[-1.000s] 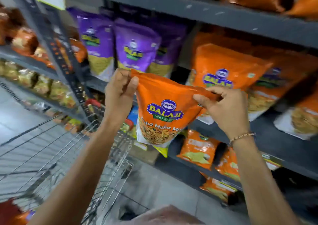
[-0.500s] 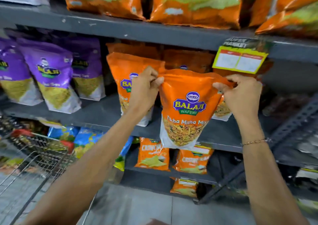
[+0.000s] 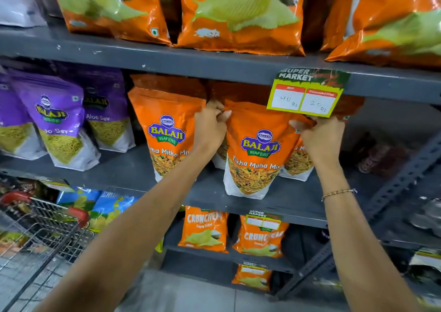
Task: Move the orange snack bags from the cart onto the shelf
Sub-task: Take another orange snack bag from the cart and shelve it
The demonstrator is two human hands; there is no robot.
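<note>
Two hands' grips (image 3: 210,130) (image 3: 322,137) hold an orange snack bag (image 3: 255,149) upright on the shelf (image 3: 128,168).

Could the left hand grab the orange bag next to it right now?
Probably not yet: the left hand is busy pinching the held bag's corner. The neighbouring bag stands unblocked right beside it.

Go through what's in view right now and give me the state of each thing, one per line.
Held orange bag: upright, base on the middle shelf, still gripped.
Left hand: pinching the bag's top left corner.
Right hand: gripping its top right corner.
Neighbouring orange bag: standing, untouched.
Purple bags: standing, leaning back.
Price tag: hanging from the shelf edge above.
</note>
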